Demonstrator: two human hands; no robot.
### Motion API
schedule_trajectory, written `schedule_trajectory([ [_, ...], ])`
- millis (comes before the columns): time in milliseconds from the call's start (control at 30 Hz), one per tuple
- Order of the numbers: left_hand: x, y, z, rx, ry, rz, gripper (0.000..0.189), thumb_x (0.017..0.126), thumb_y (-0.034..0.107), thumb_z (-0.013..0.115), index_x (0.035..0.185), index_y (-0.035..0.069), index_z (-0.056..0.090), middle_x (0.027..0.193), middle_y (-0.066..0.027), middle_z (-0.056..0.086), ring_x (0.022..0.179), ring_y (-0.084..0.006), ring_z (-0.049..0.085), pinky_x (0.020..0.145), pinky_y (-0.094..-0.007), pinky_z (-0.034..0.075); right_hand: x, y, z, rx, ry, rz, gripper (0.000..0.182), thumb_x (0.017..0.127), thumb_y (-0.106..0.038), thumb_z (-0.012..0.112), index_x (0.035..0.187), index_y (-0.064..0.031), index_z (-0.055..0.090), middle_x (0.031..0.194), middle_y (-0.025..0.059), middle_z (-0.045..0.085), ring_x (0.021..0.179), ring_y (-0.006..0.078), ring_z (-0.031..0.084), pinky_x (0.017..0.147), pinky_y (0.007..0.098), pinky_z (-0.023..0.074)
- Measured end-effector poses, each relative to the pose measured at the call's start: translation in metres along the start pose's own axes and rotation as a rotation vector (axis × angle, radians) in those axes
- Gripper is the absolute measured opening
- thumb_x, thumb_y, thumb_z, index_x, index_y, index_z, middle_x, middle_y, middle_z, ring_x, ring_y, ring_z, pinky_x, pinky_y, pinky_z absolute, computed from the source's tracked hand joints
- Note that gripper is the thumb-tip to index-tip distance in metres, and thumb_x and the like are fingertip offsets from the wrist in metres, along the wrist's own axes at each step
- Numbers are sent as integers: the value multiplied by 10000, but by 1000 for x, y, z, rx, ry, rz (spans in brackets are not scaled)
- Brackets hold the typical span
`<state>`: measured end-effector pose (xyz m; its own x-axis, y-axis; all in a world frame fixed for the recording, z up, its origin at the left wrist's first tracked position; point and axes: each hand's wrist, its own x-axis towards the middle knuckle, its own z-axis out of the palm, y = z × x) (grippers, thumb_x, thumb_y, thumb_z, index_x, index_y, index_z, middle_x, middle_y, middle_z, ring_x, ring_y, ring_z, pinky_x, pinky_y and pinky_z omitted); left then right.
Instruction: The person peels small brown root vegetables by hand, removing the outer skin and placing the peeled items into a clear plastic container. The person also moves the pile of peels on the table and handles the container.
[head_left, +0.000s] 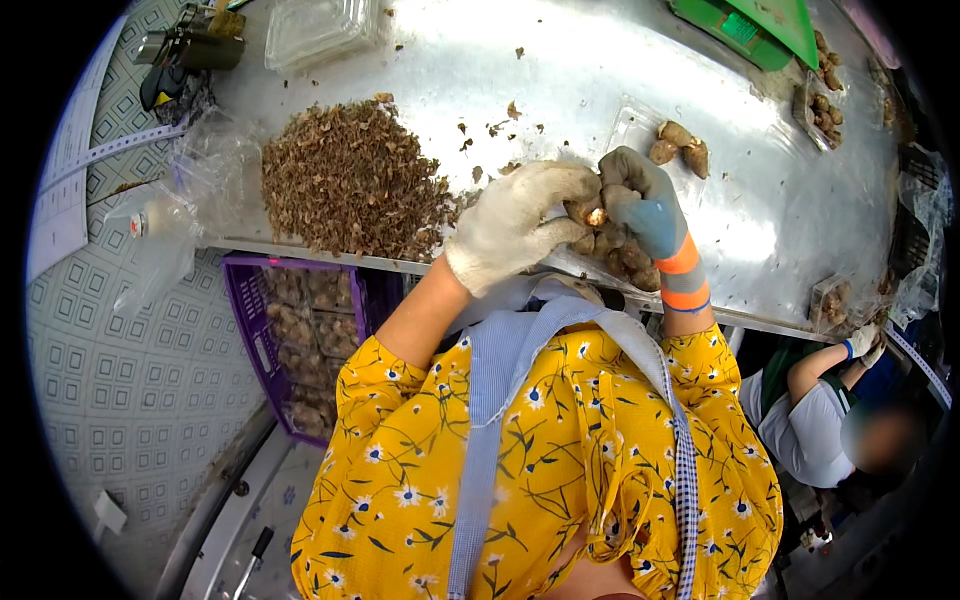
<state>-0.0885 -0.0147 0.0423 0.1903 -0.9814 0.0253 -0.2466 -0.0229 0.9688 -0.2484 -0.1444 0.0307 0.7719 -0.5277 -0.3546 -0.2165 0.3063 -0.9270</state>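
My left hand (521, 221), in an off-white knit glove, grips a brown taro-like corm (579, 210) with a pale bare patch at its end. My right hand (643, 199) wears a grey and blue glove with an orange-striped cuff. Its curled fingers meet the corm's right side; whether they pinch anything is hidden. Below both hands, several more corms (634, 266) lie at the metal table's (555, 75) near edge. Just beyond the right hand sits a clear plastic tray (634, 124), with a few corms (679, 142) in or beside it. A heap of dry brown husk scraps (352, 180) lies left of my left hand.
Stacked clear plastic trays (322, 34) stand at back left, a green scale (750, 34) at back right. Filled packs (821, 120) line the right side. Under the left edge is a purple crate (259, 352) of packs. A co-worker (810, 435) is at lower right.
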Motion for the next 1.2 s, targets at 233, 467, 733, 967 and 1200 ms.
schedule_trajectory([
  [233,2,-4,-1,104,-1,72,425,711,100,765,1112,34,640,1166,-120,624,1072,-252,609,933,-320,490,-1,-6,8,21,15,30,82,784,-57,563,818,-17,499,698,12,504,535,52,441,451,202,365],
  [467,1,-10,1,-24,10,10,433,708,73,763,1120,13,645,1155,-119,649,1053,-216,628,933,-316,492,-3,4,5,177,29,49,110,788,-66,570,846,-8,498,710,30,528,519,61,441,447,212,375],
  [733,4,2,1,-67,33,-80,437,704,55,770,1114,-1,629,1120,-119,647,1007,-201,639,905,-296,502,-4,12,5,203,30,49,240,804,-108,559,1002,27,541,852,41,566,631,70,521,546,213,447],
  [967,0,-6,13,-467,221,-249,484,739,35,771,1172,-23,563,1095,-119,650,1007,-185,635,861,-314,537,-10,1,28,185,159,-110,241,829,-89,553,1043,22,575,889,35,589,710,68,542,618,204,448],
  [1200,3,-4,11,-474,262,-303,470,755,-33,714,1189,-35,534,1121,-136,634,1010,-193,635,840,-291,557,1,9,35,-91,288,-302,221,799,-66,680,1003,0,623,808,23,628,668,85,560,624,214,456],
])
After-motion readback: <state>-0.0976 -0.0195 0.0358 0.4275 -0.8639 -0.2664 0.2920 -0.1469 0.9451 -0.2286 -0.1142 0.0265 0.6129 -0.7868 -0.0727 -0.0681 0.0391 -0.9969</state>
